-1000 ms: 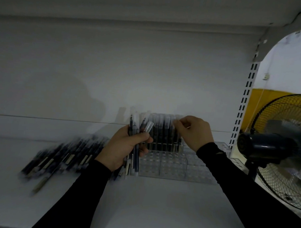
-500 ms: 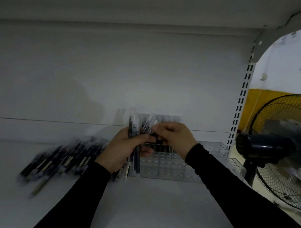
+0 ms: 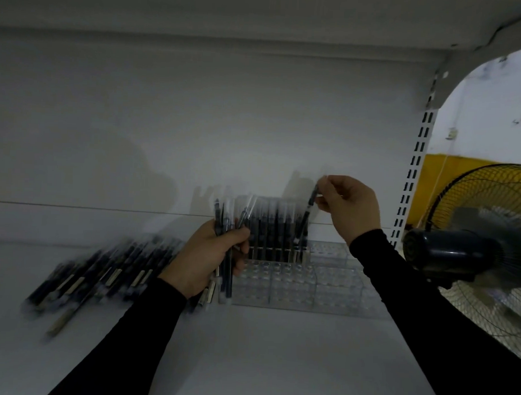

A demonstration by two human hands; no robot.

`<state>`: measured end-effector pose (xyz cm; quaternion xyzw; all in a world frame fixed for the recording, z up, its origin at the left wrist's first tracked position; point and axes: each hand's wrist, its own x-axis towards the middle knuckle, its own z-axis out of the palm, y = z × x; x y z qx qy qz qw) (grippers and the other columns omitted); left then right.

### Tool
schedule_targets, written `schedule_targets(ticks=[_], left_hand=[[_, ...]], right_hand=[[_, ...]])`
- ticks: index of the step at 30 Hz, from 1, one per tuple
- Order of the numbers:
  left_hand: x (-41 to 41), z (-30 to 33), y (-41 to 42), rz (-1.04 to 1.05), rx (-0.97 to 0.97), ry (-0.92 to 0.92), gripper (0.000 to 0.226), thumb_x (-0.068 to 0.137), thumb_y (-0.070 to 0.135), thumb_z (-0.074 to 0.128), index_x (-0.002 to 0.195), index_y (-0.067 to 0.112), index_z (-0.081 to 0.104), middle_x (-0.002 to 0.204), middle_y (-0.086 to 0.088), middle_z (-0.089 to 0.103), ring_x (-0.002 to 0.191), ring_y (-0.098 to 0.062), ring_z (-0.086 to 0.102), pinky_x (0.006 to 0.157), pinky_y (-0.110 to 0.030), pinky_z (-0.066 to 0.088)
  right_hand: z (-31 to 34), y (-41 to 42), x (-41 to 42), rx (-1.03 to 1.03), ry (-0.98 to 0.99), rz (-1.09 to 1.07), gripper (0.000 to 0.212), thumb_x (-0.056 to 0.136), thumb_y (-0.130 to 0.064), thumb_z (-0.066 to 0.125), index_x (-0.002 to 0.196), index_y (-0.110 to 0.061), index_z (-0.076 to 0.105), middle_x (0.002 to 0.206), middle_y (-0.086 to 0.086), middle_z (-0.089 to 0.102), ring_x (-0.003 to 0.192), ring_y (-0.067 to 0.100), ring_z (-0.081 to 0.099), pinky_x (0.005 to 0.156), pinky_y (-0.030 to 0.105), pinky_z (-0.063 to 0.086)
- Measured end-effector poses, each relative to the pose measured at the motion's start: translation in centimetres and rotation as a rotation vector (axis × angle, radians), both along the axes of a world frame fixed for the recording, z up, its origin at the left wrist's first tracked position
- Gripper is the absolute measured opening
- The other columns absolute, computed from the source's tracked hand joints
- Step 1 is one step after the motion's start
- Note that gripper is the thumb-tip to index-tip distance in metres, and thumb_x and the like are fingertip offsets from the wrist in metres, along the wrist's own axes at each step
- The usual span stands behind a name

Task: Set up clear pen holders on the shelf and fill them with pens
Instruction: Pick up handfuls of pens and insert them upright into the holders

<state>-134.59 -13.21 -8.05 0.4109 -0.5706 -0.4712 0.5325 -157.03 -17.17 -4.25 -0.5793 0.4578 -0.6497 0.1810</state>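
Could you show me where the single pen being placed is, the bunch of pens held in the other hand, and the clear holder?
single pen (image 3: 308, 212), head view, mid-barrel.
bunch of pens (image 3: 223, 216), head view, upper barrels above the fist.
clear holder (image 3: 291, 282), head view, front wall.

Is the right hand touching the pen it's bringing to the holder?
Touching: the head view shows the right hand pinching the single pen near its top.
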Motion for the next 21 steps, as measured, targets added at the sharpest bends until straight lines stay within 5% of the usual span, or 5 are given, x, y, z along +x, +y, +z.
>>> schedule_targets(ticks=[9,16,21], left_hand=[[0.2,-0.1,-0.2,-0.003,0.012,0.041,0.013,0.095,0.010,0.058,0.084,0.004,0.060,0.061,-0.007,0.056,0.039,-0.020,0.047,0.039,-0.026,0.038],[0.2,0.1,0.1,-0.021,0.025,0.051,0.017,0.095,0.011,0.057,0.080,0.005,0.059,0.061,-0.007,0.056,0.041,-0.018,0.049,0.039,-0.023,0.039],[0.0,0.2,0.1,-0.017,0.009,0.052,0.017,0.097,0.012,0.056,0.082,0.005,0.060,0.063,-0.006,0.063,0.043,-0.017,0.052,0.039,-0.024,0.040]], right_hand=[[-1.3,-0.9,0.1,-0.008,0.222,-0.074,0.023,0.094,-0.028,0.059,0.103,-0.010,0.069,0.084,-0.001,0.069,0.072,0.002,0.067,0.065,0.005,0.050],[-2.1,-1.1,0.2,0.050,0.447,-0.116,0.025,0.095,-0.031,0.057,0.096,-0.011,0.072,0.085,0.002,0.071,0.078,0.017,0.067,0.081,0.027,0.053],[-2.8,-0.8,0.3,0.098,0.579,-0.134,0.026,0.096,-0.031,0.055,0.075,-0.020,0.064,0.071,-0.004,0.064,0.063,0.002,0.055,0.070,0.018,0.041]])
